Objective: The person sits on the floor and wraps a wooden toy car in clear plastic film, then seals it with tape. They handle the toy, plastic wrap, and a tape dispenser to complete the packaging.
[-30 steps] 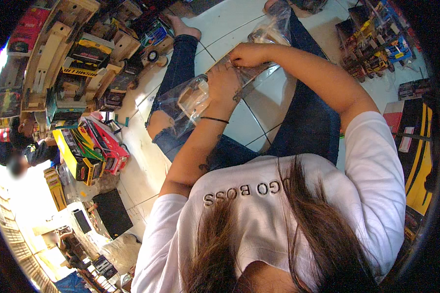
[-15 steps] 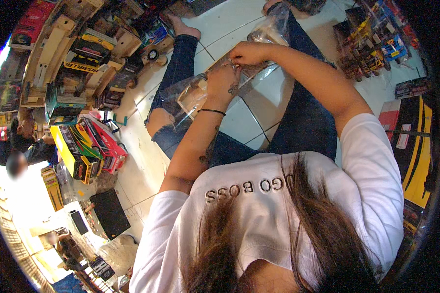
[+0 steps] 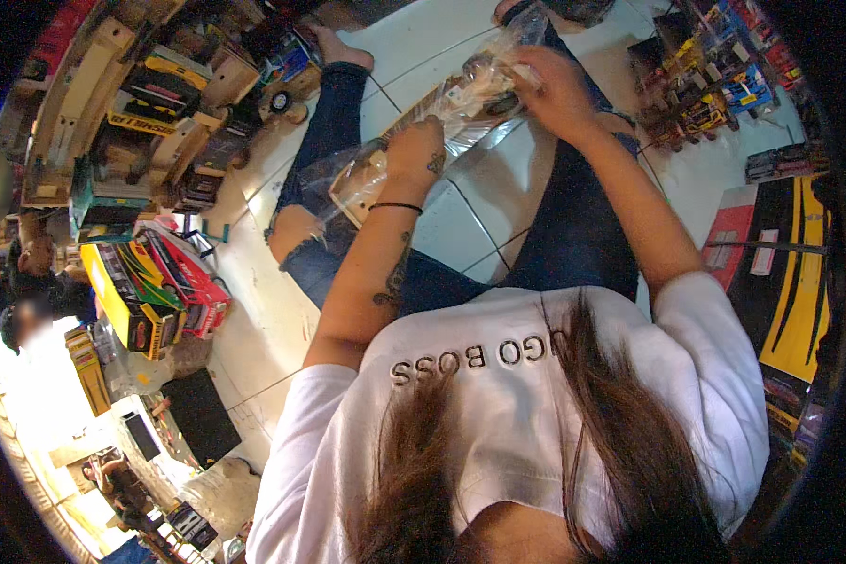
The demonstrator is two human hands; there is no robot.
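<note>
Two hands grip one clear plastic bag (image 3: pixel 461 113), upper centre of frame. Left hand (image 3: pixel 415 155) fingers closed on lower end; right hand (image 3: pixel 553 89) pinches top. Bag likely light, soft, slippery w/ stiff contents; hold both ends. Yellow box (image 3: pixel 127 301) centre left; carded packs (image 3: pixel 714 89) upper right.

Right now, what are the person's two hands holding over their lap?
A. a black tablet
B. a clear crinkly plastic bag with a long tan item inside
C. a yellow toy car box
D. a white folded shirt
B: both the left hand and the right hand grip the clear crinkly plastic bag, a long tan item showing through it, above the blue-jeaned legs.
</note>
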